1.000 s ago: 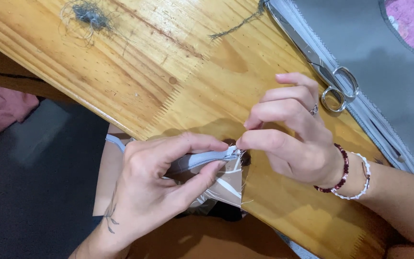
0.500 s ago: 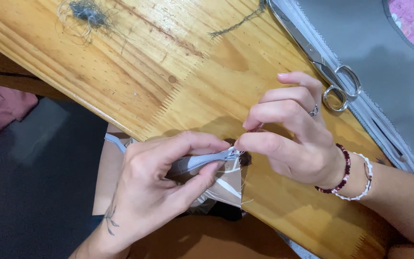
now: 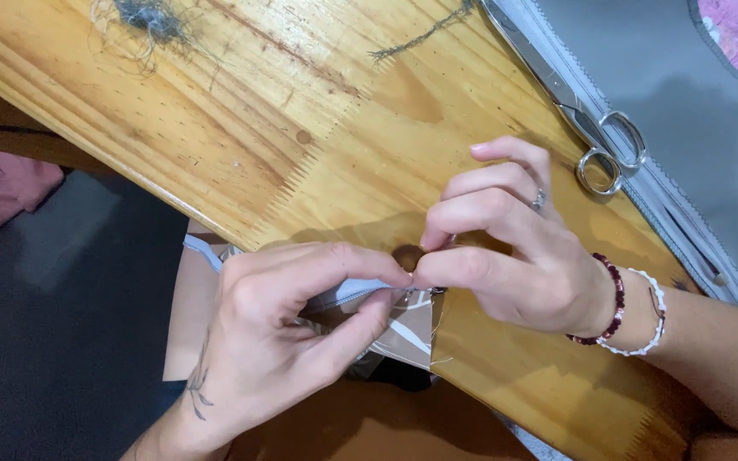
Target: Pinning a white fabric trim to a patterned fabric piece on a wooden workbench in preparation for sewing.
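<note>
My left hand [image 3: 288,341] pinches a small piece of grey and brown fabric [image 3: 407,329] at the near edge of the wooden table [image 3: 241,119]. My right hand [image 3: 510,248], wearing a ring and beaded bracelets, meets it fingertip to fingertip, thumb and forefinger closed on the same fabric edge. Whether a needle or thread sits between the fingertips cannot be made out. Both hands hover over the table's edge, above my lap.
Metal scissors [image 3: 587,128] lie at the back right, partly on a large grey fabric panel [image 3: 668,94] with a pale stitched edge. A tuft of grey thread scraps [image 3: 151,17] and a loose dark thread [image 3: 420,34] lie at the far side. Dark cloth [image 3: 53,341] covers the floor on the left.
Both hands stay at the same spot; the fingertips have closed tighter together on the fabric edge. Scissors and grey panel have not moved.
</note>
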